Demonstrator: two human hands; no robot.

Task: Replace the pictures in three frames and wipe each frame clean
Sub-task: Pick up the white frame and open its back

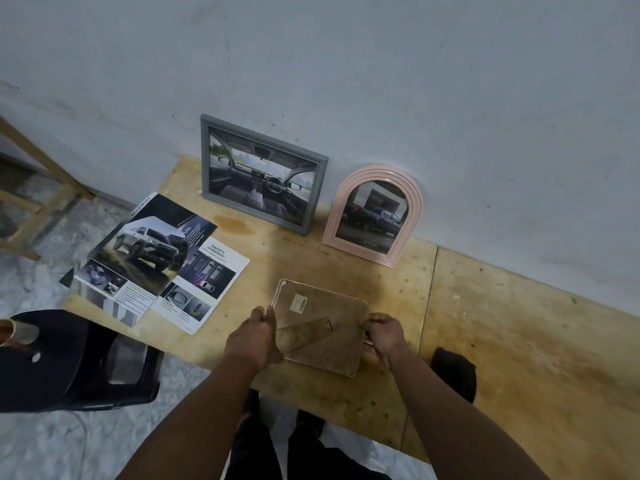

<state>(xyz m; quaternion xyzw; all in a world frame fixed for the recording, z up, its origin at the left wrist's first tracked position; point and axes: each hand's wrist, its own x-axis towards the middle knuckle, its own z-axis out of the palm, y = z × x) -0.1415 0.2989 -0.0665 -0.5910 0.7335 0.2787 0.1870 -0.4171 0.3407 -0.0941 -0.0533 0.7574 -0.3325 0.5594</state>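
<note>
A third picture frame [322,317] lies face down on the plywood table [485,323], its brown backing board with a folded stand and a small label facing up. My left hand [254,337] grips its left edge and my right hand [382,332] grips its right edge. A grey rectangular frame [263,173] with a car-interior picture leans against the wall. To its right leans a pink arched frame [375,214] with a picture of a dark pickup. A car brochure [162,261] lies open at the table's left end.
A black plastic chair [79,358] stands at the lower left beside the table. A dark cloth [453,372] lies at the table's front edge, right of my right arm. A wooden stand [34,188] is at the far left. The grey wall [381,81] runs behind the table.
</note>
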